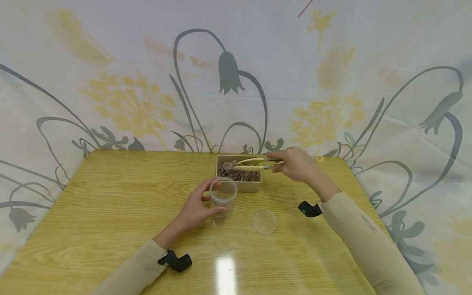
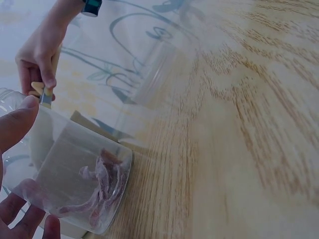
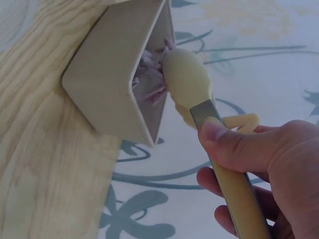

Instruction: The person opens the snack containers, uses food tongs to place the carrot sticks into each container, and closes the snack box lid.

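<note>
My left hand grips a clear plastic jar that stands upright on the table. At the jar's bottom lie some purplish-brown strips, seen through its wall in the left wrist view. With my right hand I hold yellow tongs with metal bands. Their tips are at the purplish-brown strips inside a beige rectangular box, behind the jar. In the head view the tips pinch a small clump of strips. What the strips are I cannot tell.
A clear round lid lies flat on the wooden table, right of the jar and in front of the box. A printed cloth backdrop hangs directly behind the table's far edge. Each wrist wears a black camera mount.
</note>
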{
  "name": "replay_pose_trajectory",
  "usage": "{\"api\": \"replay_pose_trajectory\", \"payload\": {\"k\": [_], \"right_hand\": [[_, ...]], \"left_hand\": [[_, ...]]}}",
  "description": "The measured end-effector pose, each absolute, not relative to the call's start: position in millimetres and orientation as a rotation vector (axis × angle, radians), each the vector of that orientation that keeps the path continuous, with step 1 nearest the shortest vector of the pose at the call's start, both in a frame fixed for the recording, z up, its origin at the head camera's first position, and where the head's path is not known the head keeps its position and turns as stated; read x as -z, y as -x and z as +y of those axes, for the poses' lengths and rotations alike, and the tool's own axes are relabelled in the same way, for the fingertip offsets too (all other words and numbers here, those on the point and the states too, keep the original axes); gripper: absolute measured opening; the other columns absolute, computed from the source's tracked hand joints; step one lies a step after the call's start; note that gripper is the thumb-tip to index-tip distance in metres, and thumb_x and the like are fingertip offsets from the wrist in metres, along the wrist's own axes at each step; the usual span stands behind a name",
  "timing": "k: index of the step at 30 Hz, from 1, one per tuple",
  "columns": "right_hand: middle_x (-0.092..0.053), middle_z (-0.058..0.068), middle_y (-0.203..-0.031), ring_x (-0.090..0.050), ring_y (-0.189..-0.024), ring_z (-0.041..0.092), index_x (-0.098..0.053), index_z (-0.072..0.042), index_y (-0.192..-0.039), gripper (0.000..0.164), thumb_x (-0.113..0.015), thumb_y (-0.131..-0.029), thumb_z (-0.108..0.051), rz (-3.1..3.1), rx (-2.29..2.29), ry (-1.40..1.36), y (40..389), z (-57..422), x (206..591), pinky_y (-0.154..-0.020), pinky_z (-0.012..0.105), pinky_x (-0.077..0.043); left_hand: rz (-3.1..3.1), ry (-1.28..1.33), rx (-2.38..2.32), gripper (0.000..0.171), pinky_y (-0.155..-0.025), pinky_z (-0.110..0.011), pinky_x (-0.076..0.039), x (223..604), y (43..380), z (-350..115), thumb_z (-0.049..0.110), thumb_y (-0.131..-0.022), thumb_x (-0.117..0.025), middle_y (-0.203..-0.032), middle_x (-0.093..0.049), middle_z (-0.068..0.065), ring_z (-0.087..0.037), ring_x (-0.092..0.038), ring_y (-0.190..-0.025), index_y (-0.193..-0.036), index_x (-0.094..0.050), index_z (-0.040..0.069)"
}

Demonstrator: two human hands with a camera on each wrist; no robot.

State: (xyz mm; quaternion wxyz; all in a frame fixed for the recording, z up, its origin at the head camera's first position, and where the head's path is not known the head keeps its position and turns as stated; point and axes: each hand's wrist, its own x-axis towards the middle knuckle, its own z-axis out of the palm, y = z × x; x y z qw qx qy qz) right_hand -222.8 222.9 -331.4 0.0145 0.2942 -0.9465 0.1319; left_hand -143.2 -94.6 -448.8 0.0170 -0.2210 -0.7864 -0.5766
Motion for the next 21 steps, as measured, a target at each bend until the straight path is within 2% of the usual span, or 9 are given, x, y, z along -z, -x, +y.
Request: {"api": "replay_pose_trajectory", "payload": {"k": [5, 10, 15, 21], "right_hand": [[-0.076, 0.004, -0.092, -0.05, -0.045, 0.005, -0.068, -0.008, -0.13, 0.045, -0.078, -0.086, -0.014, -2.914, -0.413, -0.94, 220, 221, 327, -0.044, 0.027, -0.03], [-0.075, 0.011, -0.102, -0.043, -0.039, 0.009, -0.066, -0.007, -0.131, 0.047, -0.078, -0.087, -0.014, -2.923, -0.54, -0.874, 220, 224, 328, -0.045, 0.028, -0.032], [-0.072, 0.016, -0.11, -0.038, -0.041, 0.011, -0.067, -0.007, -0.131, 0.047, -0.079, -0.086, -0.015, -2.92, -0.638, -0.818, 224, 229, 333, -0.049, 0.03, -0.036], [-0.074, 0.01, -0.103, -0.055, -0.057, 0.01, -0.07, -0.009, -0.127, 0.043, -0.08, -0.085, -0.014, -2.899, -0.761, -0.786, 225, 232, 334, -0.058, 0.032, -0.044]], "left_hand": [[-2.427, 0.678, 1.81, 0.085, -0.09, -0.052, -0.052, 447, 142, -93, 0.006, -0.075, -0.088, -0.134, -0.056, -0.017, -0.035, -0.051, -0.125, -0.148, -0.044, 0.008], [-2.428, 0.673, 1.815, 0.086, -0.09, -0.052, -0.052, 446, 142, -92, 0.006, -0.074, -0.088, -0.135, -0.055, -0.017, -0.035, -0.051, -0.125, -0.148, -0.044, 0.008], [-2.437, 0.684, 1.805, 0.085, -0.09, -0.049, -0.053, 446, 143, -94, 0.01, -0.075, -0.089, -0.135, -0.056, -0.015, -0.032, -0.051, -0.125, -0.148, -0.045, 0.011], [-2.434, 0.691, 1.799, 0.083, -0.09, -0.05, -0.053, 450, 144, -94, 0.012, -0.076, -0.088, -0.135, -0.056, -0.015, -0.033, -0.051, -0.125, -0.148, -0.045, 0.011]]}}
